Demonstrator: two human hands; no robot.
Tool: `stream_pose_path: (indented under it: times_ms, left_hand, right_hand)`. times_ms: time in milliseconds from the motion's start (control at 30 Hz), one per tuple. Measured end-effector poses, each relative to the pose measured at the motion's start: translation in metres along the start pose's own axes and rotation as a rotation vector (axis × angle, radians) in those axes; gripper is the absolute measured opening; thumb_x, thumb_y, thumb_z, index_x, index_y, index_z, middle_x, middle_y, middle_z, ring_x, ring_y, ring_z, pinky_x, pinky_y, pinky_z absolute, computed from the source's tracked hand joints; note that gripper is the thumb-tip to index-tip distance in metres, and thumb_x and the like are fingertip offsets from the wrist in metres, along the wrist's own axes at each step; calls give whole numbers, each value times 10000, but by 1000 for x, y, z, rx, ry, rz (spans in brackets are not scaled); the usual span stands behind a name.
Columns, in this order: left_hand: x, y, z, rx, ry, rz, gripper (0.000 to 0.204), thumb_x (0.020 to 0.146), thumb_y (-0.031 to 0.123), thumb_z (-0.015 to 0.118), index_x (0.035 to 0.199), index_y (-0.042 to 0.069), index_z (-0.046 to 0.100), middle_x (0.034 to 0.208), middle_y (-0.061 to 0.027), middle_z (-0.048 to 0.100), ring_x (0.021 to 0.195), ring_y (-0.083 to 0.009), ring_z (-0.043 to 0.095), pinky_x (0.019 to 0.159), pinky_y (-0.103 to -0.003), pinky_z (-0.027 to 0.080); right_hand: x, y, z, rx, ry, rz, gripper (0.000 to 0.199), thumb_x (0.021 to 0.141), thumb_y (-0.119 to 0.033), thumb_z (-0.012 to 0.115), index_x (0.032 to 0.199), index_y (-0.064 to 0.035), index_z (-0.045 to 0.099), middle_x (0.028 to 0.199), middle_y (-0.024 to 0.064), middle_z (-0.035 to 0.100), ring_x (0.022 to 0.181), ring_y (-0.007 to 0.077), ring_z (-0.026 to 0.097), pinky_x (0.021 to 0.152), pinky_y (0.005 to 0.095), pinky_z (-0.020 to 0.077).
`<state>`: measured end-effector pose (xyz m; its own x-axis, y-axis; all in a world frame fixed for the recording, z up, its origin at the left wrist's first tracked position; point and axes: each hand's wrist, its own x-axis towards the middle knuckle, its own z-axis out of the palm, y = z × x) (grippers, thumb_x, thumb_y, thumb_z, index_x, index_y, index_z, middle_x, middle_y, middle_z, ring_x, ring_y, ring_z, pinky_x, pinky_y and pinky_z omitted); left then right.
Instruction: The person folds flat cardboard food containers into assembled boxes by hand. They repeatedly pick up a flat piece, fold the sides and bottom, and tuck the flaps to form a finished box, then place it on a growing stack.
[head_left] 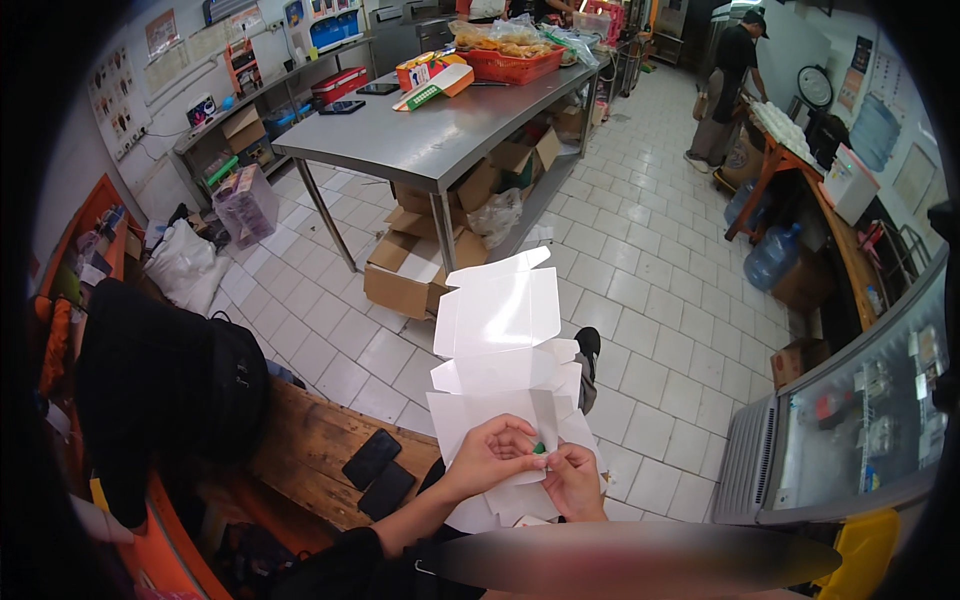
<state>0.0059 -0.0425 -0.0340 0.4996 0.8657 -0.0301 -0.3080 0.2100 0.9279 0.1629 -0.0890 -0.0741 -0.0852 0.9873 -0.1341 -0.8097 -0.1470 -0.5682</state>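
Note:
An unfolded white cardboard box (pixel 500 310) lies across my lap, its glossy inside up and its far lid panel tilted toward the floor. My left hand (pixel 490 458) is closed, thumb and fingers pinching a side flap of the box. Close against it, my right hand (pixel 574 482) is closed too, its thumb and fingertips on the same flap. A small green patch (pixel 539 448) shows between the fingertips; I cannot tell whether it is print on the card or a separate piece. More white card sits beneath both hands.
Two dark phones (pixel 371 459) rest on the wooden bench (pixel 300 440) at my left, beside a black bag (pixel 240 375). Ahead stands a steel table (pixel 400 140) with a red basket (pixel 515 66). A glass-fronted fridge (pixel 860 410) is at right. A person (pixel 728 85) works far right.

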Motion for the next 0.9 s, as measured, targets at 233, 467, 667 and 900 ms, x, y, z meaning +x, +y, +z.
stream_pose_path:
  times_ms: [233, 467, 667, 900]
  left_hand:
    - [-5, 3, 2, 96, 21, -3, 417, 773, -31, 700, 1145, -10, 512, 825, -63, 631, 786, -91, 621, 730, -202, 512]
    - [-10, 4, 2, 122, -23, 4, 516, 790, -23, 687, 1254, -3, 462, 825, -53, 607, 783, -79, 608, 718, -189, 503]
    - [-10, 0, 2, 47, 23, 3, 557, 813, -27, 661, 1301, 5, 395, 857, -51, 588, 810, -82, 600, 730, -189, 495]
    - [-12, 14, -1, 12, -50, -68, 458, 834, -50, 619, 1237, -5, 406, 926, -72, 569, 883, -105, 584, 793, -218, 494]
  right_hand:
    - [-1, -1, 5, -363, 20, -162, 116, 871, -34, 598, 772, 11, 556, 1260, 214, 521, 810, 108, 601, 706, 231, 506]
    - [-3, -3, 21, -469, 58, -210, 101, 873, -39, 599, 793, -18, 542, 1183, 179, 574, 700, 48, 522, 592, 184, 415]
    - [-1, -6, 22, -454, 22, -128, 103, 878, -42, 591, 788, -21, 546, 1132, 144, 596, 661, 41, 520, 561, 171, 399]
    - [-1, 1, 11, -152, 39, -57, 102, 876, -36, 573, 793, 23, 559, 1191, 174, 545, 892, 197, 607, 786, 331, 511]
